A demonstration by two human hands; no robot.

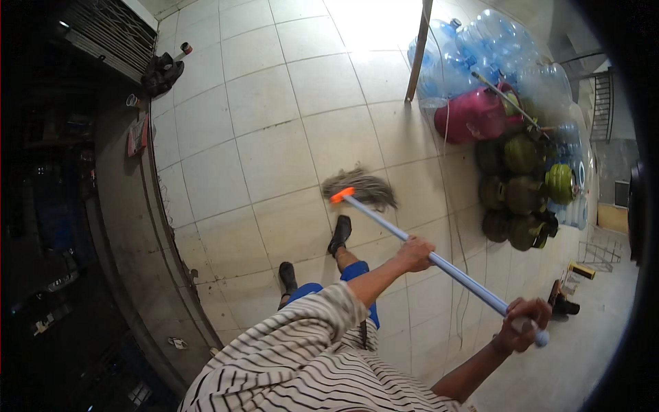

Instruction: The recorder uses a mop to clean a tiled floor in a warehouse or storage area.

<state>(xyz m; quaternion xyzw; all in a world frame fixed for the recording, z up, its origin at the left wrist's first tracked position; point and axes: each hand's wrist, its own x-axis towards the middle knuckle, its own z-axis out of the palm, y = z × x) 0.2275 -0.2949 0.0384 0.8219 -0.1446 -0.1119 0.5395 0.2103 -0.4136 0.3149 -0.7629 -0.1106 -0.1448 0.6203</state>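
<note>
While both hands grip the mop [439, 261], left hand [415, 253] mid-shaft, right hand [525, 323] closed near its end, it looks light, stiff-handled, with a limp head.

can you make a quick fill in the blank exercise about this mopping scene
1. Both hands grip the ____ handle of the mop.
2. The left hand sits ____ the mop head than the right hand.
3. The mop head rests on the ____ floor.
4. A ____ gas cylinder lies beside green ones.

Missing words: blue; nearer; tiled; pink
</note>
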